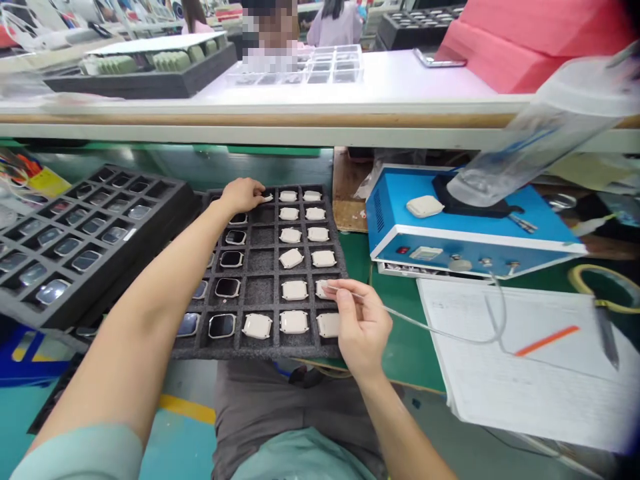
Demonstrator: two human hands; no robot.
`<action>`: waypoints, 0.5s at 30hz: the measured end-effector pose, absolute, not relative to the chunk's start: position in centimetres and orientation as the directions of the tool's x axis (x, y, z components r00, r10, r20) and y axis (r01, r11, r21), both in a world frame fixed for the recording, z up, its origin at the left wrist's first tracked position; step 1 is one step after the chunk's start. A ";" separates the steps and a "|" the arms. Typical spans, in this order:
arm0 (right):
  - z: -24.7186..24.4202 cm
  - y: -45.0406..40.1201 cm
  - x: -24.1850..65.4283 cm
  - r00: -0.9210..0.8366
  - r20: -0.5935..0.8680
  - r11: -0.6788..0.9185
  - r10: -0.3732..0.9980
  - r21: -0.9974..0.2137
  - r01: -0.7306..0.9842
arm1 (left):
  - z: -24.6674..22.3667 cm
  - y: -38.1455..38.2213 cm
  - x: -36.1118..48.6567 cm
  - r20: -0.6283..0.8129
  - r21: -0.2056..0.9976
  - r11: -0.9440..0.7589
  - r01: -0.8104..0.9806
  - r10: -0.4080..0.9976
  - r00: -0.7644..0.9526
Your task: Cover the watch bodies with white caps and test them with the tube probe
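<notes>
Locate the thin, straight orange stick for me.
Head view, right side: the orange stick lies on the white paper sheets, between the clear bent tube and the slim dark tool.

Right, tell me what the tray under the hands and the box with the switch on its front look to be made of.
The tray: dark grey foam, matt; its faintly speckled, soft-looking walls suggest that.
The box: probably painted sheet metal, blue with a white edge, smooth and slightly glossy; the crisp folds hint at metal, though plastic isn't ruled out.
</notes>
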State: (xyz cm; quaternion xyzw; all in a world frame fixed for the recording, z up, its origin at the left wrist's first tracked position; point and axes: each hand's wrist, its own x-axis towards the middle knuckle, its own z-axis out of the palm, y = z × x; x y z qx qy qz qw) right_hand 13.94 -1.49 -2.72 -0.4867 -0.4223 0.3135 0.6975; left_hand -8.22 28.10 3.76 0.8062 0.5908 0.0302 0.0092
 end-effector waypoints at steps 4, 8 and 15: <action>-2.9 -1.5 13.9 0.458 0.291 0.348 0.840 -0.937 -0.043 | 2.7 27.1 -7.1 0.079 0.033 -0.326 0.945 0.943 0.322; -2.8 -1.4 13.9 0.432 0.306 0.354 0.848 -0.935 -0.032 | 3.4 26.8 -5.7 0.087 0.081 -0.330 0.941 0.942 0.323; -2.6 -1.3 14.1 0.456 0.331 0.387 0.826 -0.921 -0.033 | 7.0 18.0 -4.5 0.182 0.289 -0.349 0.891 0.934 0.307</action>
